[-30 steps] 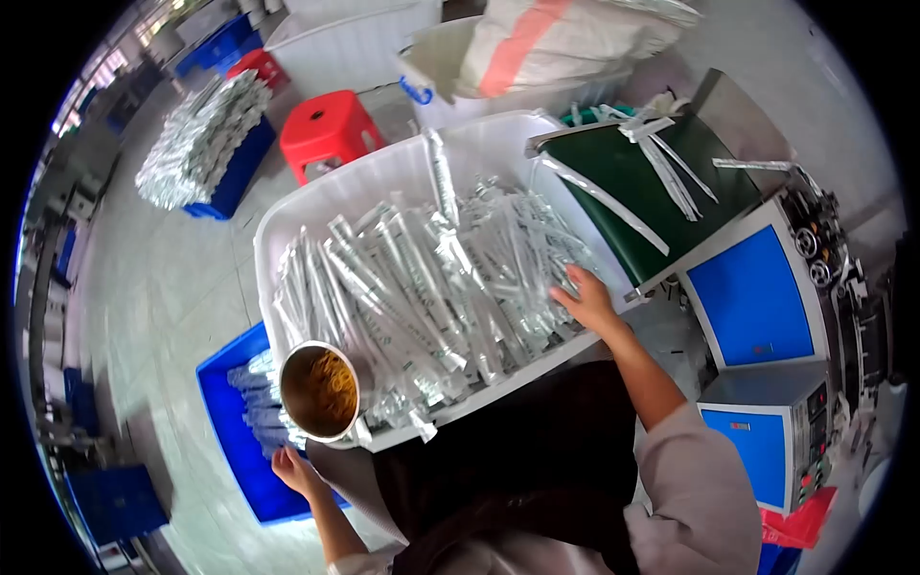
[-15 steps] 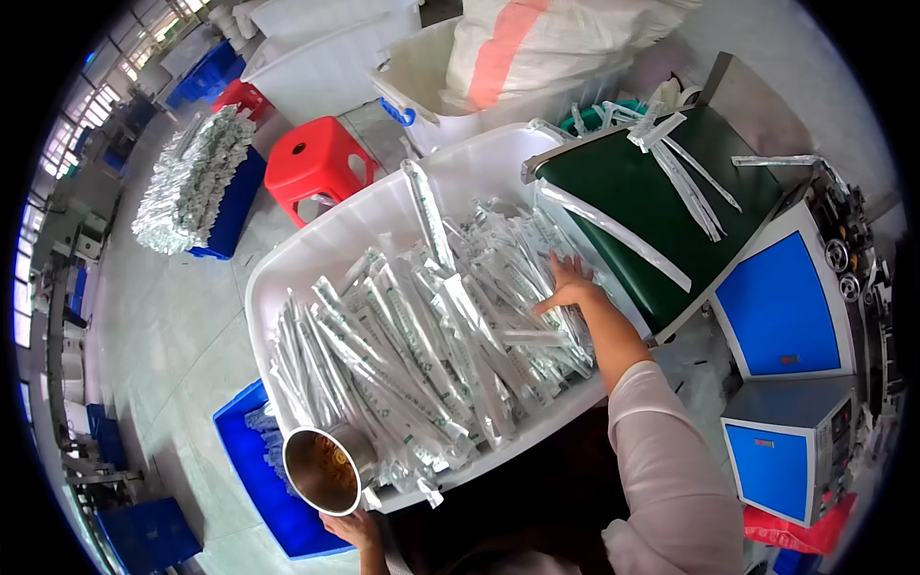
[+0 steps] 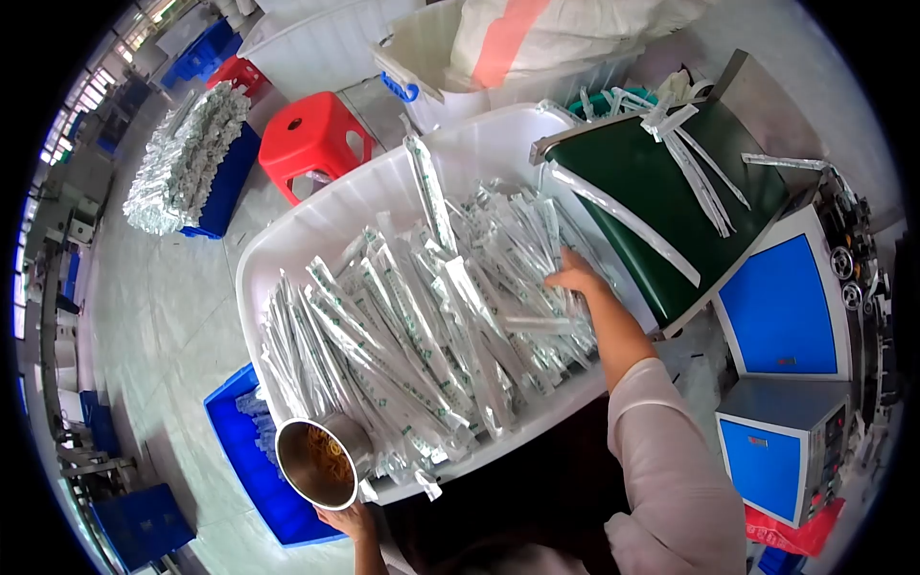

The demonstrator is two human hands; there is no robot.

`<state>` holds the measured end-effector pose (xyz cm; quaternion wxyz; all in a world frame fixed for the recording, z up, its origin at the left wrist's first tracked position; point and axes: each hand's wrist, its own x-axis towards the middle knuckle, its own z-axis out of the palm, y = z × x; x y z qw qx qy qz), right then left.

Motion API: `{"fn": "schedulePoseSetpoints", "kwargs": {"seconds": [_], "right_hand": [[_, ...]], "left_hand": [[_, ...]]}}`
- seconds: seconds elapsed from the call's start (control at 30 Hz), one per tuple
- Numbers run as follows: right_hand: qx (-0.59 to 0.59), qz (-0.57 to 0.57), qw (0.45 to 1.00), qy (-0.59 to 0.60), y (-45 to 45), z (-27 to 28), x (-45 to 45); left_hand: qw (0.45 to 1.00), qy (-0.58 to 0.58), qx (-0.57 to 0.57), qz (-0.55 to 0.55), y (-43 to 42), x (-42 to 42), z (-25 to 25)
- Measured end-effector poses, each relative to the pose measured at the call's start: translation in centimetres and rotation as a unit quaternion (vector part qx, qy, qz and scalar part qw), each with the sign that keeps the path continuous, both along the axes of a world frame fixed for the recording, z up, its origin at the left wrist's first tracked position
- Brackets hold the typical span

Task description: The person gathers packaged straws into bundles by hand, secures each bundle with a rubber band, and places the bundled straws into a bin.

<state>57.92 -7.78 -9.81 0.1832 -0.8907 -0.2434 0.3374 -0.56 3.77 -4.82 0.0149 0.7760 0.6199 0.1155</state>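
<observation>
Long, thin silvery packets with green print point(image 3: 402, 326) fill a large white plastic tub point(image 3: 251, 278). At the tub's right side, my right hand point(image 3: 578, 273) is among the packets, fingers curled round some of them and partly hidden. A metal cup point(image 3: 353, 443) with yellowish rubber bands point(image 3: 329, 460) inside is at the tub's lower left corner. My left hand point(image 3: 351, 520) is closed at the cup's near side, with most of its fingers hidden behind the cup.
A green-topped surface point(image 3: 632, 220) with loose packets overlaps the tub's right edge. Blue-and-white machine cabinets point(image 3: 781, 307) stand at the right. A blue crate point(image 3: 230, 422) sits below left; a red stool point(image 3: 311, 134) and a packet-filled blue bin point(image 3: 225, 196) stand beyond.
My right hand's fingers have gone from spread to curled in among the packets. My left hand stays at the cup. The whole view has shifted slightly.
</observation>
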Motion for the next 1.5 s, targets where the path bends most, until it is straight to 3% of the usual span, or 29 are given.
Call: {"fn": "schedulePoseSetpoints", "kwargs": {"seconds": [0.17,0.23,0.27,0.33,0.4,0.47,0.5,0.6,0.63,0.67,0.73,0.87,0.93,0.97,1.03,1.13,1.17,1.3,1.33,1.4,1.43,1.5], "right_hand": [[0.051,0.018,0.998,-0.030,-0.9,-0.9,-0.4],[-0.054,0.130,0.990,-0.027,-0.6,-0.5,-1.1],[-0.054,0.132,0.989,-0.027,-0.9,-0.3,-1.6],[0.018,0.102,0.990,0.091,-1.3,1.2,-2.8],[-0.008,0.141,0.981,0.132,-0.7,4.2,-3.9],[-0.149,0.251,0.957,0.000,-0.4,5.8,-6.7],[-0.159,0.260,0.952,-0.041,-0.3,5.7,-7.6],[-0.076,0.204,0.975,-0.053,-0.9,3.3,-6.6],[0.077,0.178,0.978,-0.078,-1.7,-1.0,-4.2],[0.183,0.066,0.981,0.023,-1.9,-0.1,-3.0],[0.171,0.015,0.984,0.042,-1.9,-1.3,-1.4],[0.030,0.051,0.998,-0.011,0.1,-0.3,-3.0],[-0.069,0.083,0.986,-0.128,0.9,0.8,-3.0],[-0.070,0.084,0.986,-0.128,1.3,1.3,-2.8],[0.071,-0.109,0.989,-0.072,2.6,4.1,-2.7],[0.085,-0.113,0.985,-0.099,4.0,0.5,-1.5],[0.094,-0.170,0.969,-0.154,4.2,0.0,-2.0],[0.115,-0.158,0.962,-0.190,1.4,-1.7,-0.9],[0.112,-0.159,0.962,-0.191,0.9,-0.8,-1.9],[0.064,-0.021,0.977,-0.203,-1.0,1.5,-3.6],[0.033,-0.023,0.996,-0.080,-1.2,2.5,-3.7],[-0.019,-0.009,0.988,-0.151,0.3,5.3,-4.6]], "left_hand": [[0.999,-0.023,0.031,-0.015,-0.2,0.9,0.7],[1.000,-0.010,0.012,-0.006,-0.2,0.4,0.3],[1.000,0.005,-0.005,0.000,0.0,0.1,0.0],[1.000,-0.005,0.002,0.000,0.1,-0.5,-0.6],[1.000,-0.001,0.007,0.005,0.1,-0.6,-0.9],[1.000,0.002,-0.006,0.007,0.1,-0.2,-0.4],[1.000,0.004,-0.018,0.013,0.1,0.0,-0.1],[1.000,-0.020,-0.011,0.018,0.0,0.5,0.3],[1.000,-0.013,-0.011,0.025,0.0,0.5,0.4],[1.000,-0.010,-0.012,0.024,0.0,0.3,0.3],[1.000,-0.014,0.011,-0.001,0.1,0.1,-0.1],[0.999,-0.025,0.047,-0.002,0.1,0.4,-0.2],[0.999,-0.022,0.044,-0.012,0.1,-0.1,-0.5],[0.998,-0.018,0.055,-0.016,0.2,-0.3,-0.8],[0.999,-0.008,0.038,-0.021,0.2,-0.4,-0.7],[0.999,-0.002,0.019,-0.031,0.3,-0.8,-0.8],[1.000,0.005,0.012,-0.028,0.3,-0.8,-0.8],[0.998,0.011,0.051,-0.039,0.3,-1.2,-1.4],[0.998,0.014,0.038,-0.042,0.2,-1.0,-1.0],[0.999,0.011,0.004,-0.036,0.1,-0.8,-0.6],[0.999,0.010,0.012,-0.048,0.2,-0.7,-0.6],[0.998,0.027,-0.018,-0.048,0.2,-0.7,-0.4]]}}
